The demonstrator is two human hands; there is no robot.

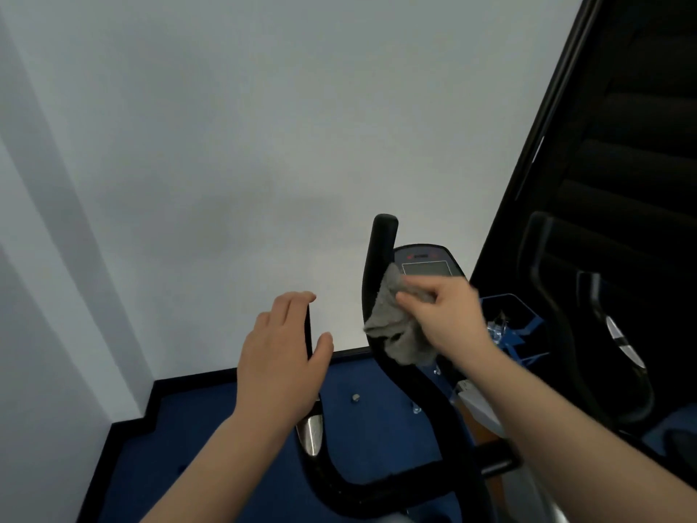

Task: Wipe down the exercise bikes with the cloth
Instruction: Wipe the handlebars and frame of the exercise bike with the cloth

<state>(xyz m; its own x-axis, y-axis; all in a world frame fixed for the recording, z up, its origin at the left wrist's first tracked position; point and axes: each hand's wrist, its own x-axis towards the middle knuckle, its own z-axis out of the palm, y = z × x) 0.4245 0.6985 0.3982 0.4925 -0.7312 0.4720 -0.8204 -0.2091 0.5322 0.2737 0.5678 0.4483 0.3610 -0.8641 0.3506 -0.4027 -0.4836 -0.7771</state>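
Right hand (445,315) is bunched around the grey cloth (396,326), fingers pinched into the fabric, pressing it against the right handlebar (381,258) of the exercise bike, right beside the console (428,264). Cloth hangs crumpled below the knuckles, draped over the black bar about midway up its upright stretch, and its top edge just overlaps the lower left corner of the console's grey screen. Above the cloth the bar runs up bare to its rounded tip.

Left hand (281,356) sits on the left handlebar (308,326), fingers straight and together, thumb spread away on the right side of the bar, so it is loosely cupped around the bar, not clenched. Below the wrist a shiny metal pad (311,434) shows on that bar, and both bars sweep down and join in a black U near the bottom edge.

Further out, blue carpet (226,428) covers the floor under the bike, edged by a dark skirting strip (166,383) along the pale wall (226,145) that fills most of the view. Off to the right, a second dark machine (588,334) stands near, blurred, with a blue frame (524,334) between it and the console. Tall dark panel (622,126) rises in the far right corner.
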